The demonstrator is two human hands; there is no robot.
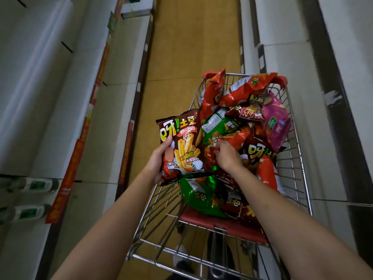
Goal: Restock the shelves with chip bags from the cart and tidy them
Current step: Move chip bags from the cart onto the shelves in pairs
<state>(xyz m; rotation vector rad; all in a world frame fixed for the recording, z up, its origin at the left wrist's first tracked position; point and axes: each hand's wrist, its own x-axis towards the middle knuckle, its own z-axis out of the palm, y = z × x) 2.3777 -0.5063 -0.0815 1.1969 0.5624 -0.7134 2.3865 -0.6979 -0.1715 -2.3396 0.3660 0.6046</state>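
Crinkly foil chip bag (182, 146), wire cart (298, 158)

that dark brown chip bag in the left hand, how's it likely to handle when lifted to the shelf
The dark brown chip bag looks puffed and the left hand holds it alone by one edge, so it is probably light. Its glossy film may be slippery and crinkle. The chips inside likely crush if squeezed.

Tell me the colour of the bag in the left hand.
Dark brown, with yellow fries pictured, per the head view: bag, left hand.
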